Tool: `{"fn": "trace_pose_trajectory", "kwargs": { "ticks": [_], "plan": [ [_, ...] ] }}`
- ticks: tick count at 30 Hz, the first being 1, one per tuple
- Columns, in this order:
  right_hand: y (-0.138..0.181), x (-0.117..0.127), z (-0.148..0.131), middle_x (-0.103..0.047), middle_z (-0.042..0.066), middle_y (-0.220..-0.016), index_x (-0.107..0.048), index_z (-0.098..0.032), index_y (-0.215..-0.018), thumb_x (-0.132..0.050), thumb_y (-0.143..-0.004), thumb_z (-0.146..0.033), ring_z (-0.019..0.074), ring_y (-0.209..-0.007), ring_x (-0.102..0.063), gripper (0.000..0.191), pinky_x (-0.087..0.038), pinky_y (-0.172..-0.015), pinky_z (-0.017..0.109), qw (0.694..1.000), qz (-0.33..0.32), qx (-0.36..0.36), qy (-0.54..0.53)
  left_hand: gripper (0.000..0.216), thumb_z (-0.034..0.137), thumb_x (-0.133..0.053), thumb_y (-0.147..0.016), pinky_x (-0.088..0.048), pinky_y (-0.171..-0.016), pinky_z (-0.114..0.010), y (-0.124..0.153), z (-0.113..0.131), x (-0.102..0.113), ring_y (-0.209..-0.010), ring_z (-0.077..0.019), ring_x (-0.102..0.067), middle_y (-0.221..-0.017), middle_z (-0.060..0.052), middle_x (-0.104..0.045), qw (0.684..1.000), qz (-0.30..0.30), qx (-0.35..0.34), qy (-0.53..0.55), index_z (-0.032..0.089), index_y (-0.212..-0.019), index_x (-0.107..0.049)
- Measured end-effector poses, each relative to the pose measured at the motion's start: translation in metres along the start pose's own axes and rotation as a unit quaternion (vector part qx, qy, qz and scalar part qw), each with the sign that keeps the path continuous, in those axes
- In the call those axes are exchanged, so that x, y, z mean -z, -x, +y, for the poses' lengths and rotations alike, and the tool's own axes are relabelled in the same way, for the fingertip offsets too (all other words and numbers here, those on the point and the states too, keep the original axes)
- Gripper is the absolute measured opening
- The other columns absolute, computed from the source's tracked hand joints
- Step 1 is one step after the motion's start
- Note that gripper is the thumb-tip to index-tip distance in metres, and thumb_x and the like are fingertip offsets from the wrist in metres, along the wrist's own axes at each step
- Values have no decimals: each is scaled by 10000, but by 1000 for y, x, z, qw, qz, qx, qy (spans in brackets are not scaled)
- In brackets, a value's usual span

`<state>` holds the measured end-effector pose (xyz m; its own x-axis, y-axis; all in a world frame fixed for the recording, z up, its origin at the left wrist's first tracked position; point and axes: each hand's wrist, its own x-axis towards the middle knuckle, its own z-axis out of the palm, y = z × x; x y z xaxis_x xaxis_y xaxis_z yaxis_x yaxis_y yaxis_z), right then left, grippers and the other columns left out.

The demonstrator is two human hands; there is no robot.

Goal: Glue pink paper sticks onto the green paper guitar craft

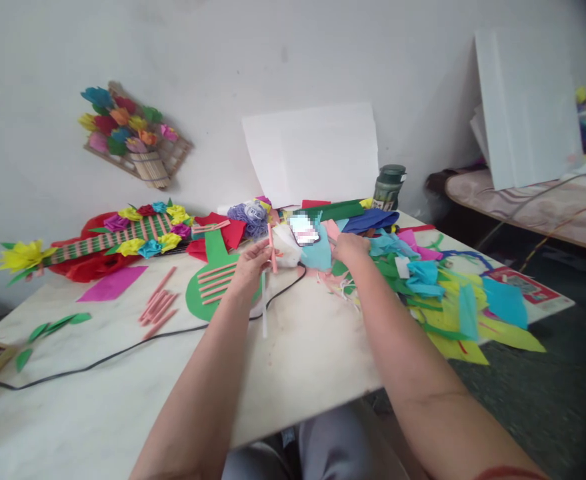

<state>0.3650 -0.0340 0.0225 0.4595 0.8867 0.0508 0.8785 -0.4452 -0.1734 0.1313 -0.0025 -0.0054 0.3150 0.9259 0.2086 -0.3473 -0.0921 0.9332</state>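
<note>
My left hand pinches a pink paper stick, held upright above the table. Below it lies a green guitar-shaped cutout with pink sticks set in rows across its round body. A translucent white stick, perhaps a glue stick, shows just under my left hand. My right hand reaches into the heap of coloured paper, its fingers closed beside pink paper; what they grip is partly hidden. Between the hands are light blue paper and a blurred-out phone-like object.
Loose pink sticks and green paper leaves lie on the left. A black cable crosses the table. A flower-decked paper guitar rests behind. Paper scraps overhang the right edge; a dark jar stands at the back.
</note>
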Motion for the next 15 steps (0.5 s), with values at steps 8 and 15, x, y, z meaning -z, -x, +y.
{"fn": "trace_pose_trajectory", "kwargs": {
  "ticks": [8,15],
  "plan": [
    [4,19,1,-640,224,-984,-674,-101,-945,-617,-687,-316,294,-969,-603,341,-444,-766,345,995,49,-46,-69,423,242,-733,-613,-424,-476,-187,5,16,8,-552,-82,-563,-737,-33,-654,1000,2,-6,18,120,-1002,-620],
    [5,18,-14,-667,90,-697,-677,-158,-851,-514,-747,-476,209,-708,-632,373,-443,-602,281,948,71,1,-311,394,237,-722,-637,-447,-521,-184,18,30,27,-613,-97,-590,-777,-44,-661,998,-39,30,-41,130,-1004,-627]
  ]
}}
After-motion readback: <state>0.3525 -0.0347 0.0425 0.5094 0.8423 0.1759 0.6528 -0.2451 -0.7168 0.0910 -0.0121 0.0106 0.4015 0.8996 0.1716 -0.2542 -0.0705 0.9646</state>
